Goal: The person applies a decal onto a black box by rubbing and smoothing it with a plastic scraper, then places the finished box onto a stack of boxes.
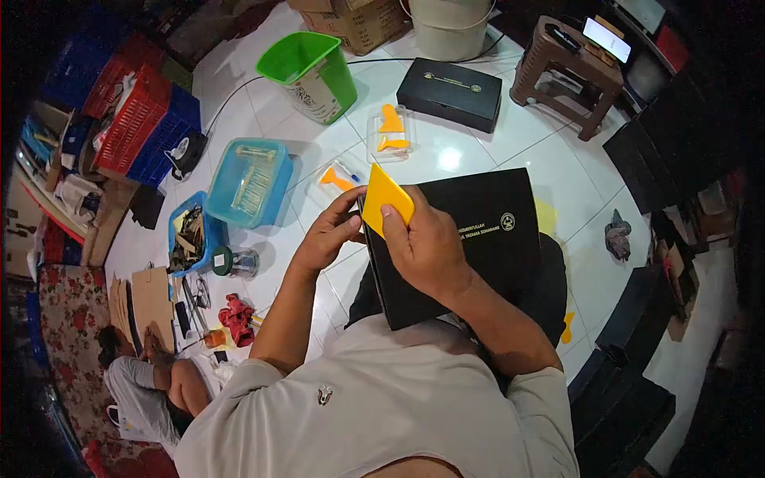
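Observation:
A flat black box with gold lettering and a round emblem lies tilted across the lap. My right hand is closed on a yellow plastic scraper, thumb on its face, held at the box's upper left corner. My left hand is closed at the box's left edge, thumb and fingers pinching there; its fingertips are partly hidden. Beyond the hands, orange scrapers lie on a clear plastic tray, and another orange scraper rests by a small clear container.
Around me on the tiled floor stand a green bin, a black box, a brown stool and a blue tub. At left sits another person. Black boxes stack at right. A cable crosses behind.

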Demonstrator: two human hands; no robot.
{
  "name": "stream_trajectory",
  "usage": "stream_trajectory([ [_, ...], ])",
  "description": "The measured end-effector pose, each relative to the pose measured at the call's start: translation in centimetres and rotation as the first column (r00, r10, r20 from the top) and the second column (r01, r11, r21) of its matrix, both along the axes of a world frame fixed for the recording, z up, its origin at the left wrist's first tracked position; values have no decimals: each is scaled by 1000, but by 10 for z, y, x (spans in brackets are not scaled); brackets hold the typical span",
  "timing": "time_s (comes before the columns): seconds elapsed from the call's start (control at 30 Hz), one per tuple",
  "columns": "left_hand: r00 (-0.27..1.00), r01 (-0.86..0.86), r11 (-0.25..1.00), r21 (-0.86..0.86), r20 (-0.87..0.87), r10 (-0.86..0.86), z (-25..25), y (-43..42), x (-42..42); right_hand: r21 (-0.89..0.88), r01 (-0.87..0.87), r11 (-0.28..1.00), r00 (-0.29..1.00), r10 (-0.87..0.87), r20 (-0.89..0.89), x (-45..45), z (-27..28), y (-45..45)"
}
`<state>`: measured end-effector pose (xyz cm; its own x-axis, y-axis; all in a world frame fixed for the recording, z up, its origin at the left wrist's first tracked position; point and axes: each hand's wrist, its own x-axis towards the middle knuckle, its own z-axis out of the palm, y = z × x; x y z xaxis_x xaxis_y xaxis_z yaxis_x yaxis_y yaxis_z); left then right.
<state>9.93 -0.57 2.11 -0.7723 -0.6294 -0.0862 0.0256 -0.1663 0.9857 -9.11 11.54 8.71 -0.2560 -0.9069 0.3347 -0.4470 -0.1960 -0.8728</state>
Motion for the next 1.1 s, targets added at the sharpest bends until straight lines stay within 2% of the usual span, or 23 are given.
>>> stream_trajectory([
  [0.13,1000,-25,1000,4,-3,25,2,1,-2,-103,60,993,995,-68,-74,8,6,0],
  [0.2,999,46,998,32,-30,-45,0,-2,0,-104,59,993,996,-66,-66,7,3,0],
  [0.3,1000,-11,1000,11,3,11,4,3,-2,-104,62,993,995,-70,-70,7,-3,-4],
  [0.47,1000,4,1000,17,-14,-4,2,2,-2,-66,42,997,996,-47,-80,10,3,-5],
  [0.53,1000,-4,1000,16,-18,4,2,2,-2,-105,54,993,989,-68,-134,12,3,-5],
  [0.67,1000,4,999,37,-2,-4,-5,-1,2,-88,25,996,993,-35,-114,13,3,0],
  [0.77,999,28,999,46,-28,-27,-3,1,-1,-96,-23,995,986,7,-164,13,2,5],
  [0.83,998,37,998,46,-50,-35,2,1,-3,-206,-81,975,975,35,-219,12,2,9],
  [0.9,994,101,992,-74,-32,-104,5,1,-3,-191,-114,975,969,66,-238,13,2,14],
  [0.93,994,98,993,-73,-33,-100,4,1,-2,-178,-142,974,962,94,-255,13,1,16],
  [1.03,993,111,986,-123,-33,-115,5,4,-1,-175,-147,974,956,94,-278,13,-1,24],
  [1.1,996,90,995,-50,-16,-91,9,7,0,-172,-98,980,970,56,-238,13,-1,26],
])
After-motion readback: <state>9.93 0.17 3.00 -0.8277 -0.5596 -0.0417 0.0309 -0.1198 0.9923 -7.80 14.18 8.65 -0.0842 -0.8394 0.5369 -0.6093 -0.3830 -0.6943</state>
